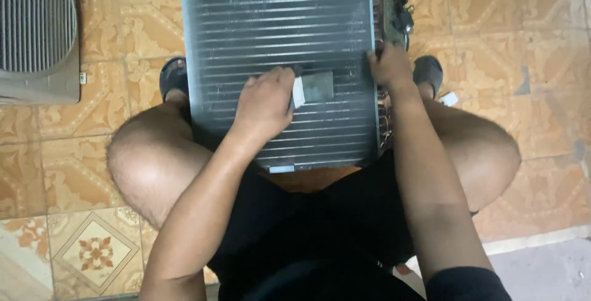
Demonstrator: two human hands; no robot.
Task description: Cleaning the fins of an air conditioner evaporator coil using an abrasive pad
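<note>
Head view: finned coil panel (277, 36) propped between knees on patterned tile floor (523, 30). Left hand (265, 104) fingers curled around small grey pad (315, 87), pressed flat on fins mid-panel. Right hand (389, 66) fingers closed over panel's right edge, beside tubing (394, 5). Grilled unit (37, 30) at far left.
</note>
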